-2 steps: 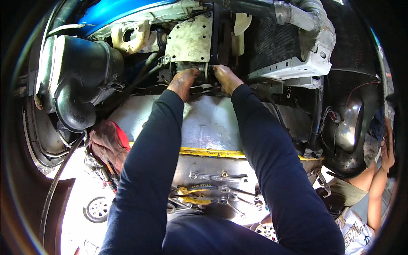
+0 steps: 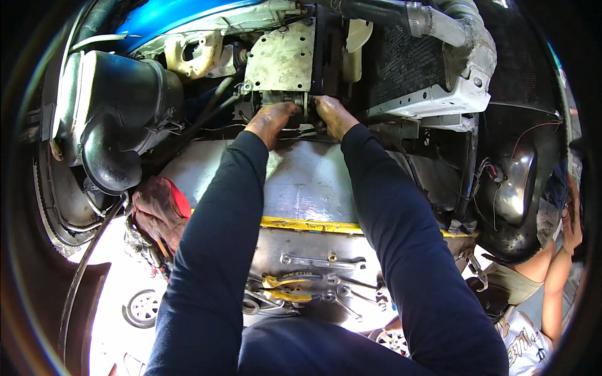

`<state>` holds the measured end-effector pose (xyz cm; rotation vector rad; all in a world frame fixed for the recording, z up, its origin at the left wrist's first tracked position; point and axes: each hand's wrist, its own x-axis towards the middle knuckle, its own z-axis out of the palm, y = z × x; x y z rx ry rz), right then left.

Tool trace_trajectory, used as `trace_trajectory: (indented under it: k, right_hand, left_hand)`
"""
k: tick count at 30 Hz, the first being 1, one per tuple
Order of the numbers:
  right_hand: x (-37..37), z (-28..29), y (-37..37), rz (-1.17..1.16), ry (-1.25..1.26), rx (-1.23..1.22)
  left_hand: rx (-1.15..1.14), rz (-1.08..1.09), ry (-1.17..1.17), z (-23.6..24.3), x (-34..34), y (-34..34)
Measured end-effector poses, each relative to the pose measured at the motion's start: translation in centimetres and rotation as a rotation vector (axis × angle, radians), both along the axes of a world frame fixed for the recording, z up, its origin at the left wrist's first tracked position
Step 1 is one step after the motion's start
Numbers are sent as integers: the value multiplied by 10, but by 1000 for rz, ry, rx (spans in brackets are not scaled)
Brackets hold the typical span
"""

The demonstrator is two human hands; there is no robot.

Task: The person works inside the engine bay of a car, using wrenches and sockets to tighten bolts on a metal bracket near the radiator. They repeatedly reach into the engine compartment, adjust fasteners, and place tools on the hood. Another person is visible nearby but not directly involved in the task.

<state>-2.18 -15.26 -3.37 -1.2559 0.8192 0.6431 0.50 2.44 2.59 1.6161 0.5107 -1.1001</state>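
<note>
Both my arms, in dark blue sleeves, reach forward into an engine bay. My left hand (image 2: 273, 121) is closed, its fingers curled around a dark part just below the front edge of a square metal plate (image 2: 280, 55) with bolt holes. What it grips is hidden. On the other side of a thin upright metal bracket (image 2: 305, 105), my right hand (image 2: 335, 117) is closed too, its fingertips lost in the shadow below the plate. I cannot make out what they hold. The hands are a short way apart, with the bracket between them.
A silver panel (image 2: 307, 182) with a yellow edge (image 2: 307, 224) lies under my forearms. Wrenches (image 2: 323, 260) and yellow-black pliers (image 2: 291, 281) lie nearer me. A black canister (image 2: 110, 113) is left, a radiator (image 2: 401, 69) right. Another person's arm (image 2: 555, 294) shows at far right.
My left hand has shifted slightly to the right, toward the bracket, and its forearm has swung a little left. My right hand has barely moved.
</note>
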Motion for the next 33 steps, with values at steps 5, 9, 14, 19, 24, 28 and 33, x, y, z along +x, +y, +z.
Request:
trace_trajectory:
  k: [5,9,14,19,24,28,33]
  right_hand:
    - [10,-5,1,85,-247,-24]
    - [16,0,9,-55,15,-194]
    - [12,26,10,57,-199,-101]
    - [14,43,2,-154,154,163]
    - [16,36,9,-50,15,52]
    - [15,31,7,-12,29,-107]
    - [17,29,-3,-125,28,56]
  left_hand:
    - [437,-1002,-516,41,25,12]
    - [449,-1194,-487,58,24,20]
    - [389,-1167,-517,69,28,25]
    - [363,-1179,-587,73,33,35]
    - [358,-1103,-597,70,34,36]
    - [426,-1020,-563,72,33,32]
    - [427,-1049,-508,72,36,28]
